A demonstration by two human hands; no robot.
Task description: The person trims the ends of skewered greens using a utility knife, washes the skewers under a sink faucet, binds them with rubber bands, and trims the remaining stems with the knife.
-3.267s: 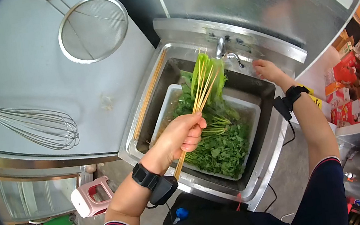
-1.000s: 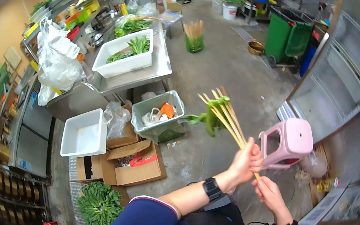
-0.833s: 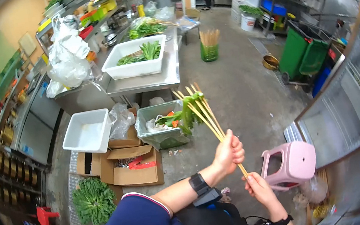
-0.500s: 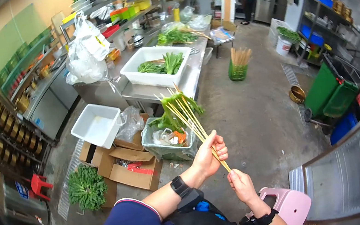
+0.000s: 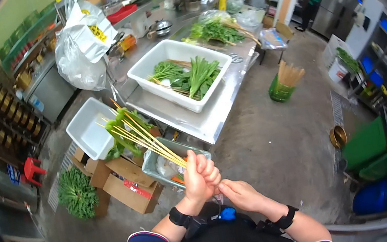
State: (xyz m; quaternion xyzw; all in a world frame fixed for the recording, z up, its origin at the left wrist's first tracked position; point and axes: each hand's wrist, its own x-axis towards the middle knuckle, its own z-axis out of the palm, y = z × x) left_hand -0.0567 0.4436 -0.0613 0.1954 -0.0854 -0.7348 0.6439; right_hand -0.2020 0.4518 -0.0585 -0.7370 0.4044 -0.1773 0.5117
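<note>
Left hand closed round skewers bearing greens; right hand touching it, fingers curled. White tub on desk, beyond hands.

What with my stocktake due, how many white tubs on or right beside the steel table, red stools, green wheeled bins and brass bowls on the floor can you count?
White tubs: 2
Red stools: 1
Green wheeled bins: 1
Brass bowls on the floor: 1
Total: 5
</note>
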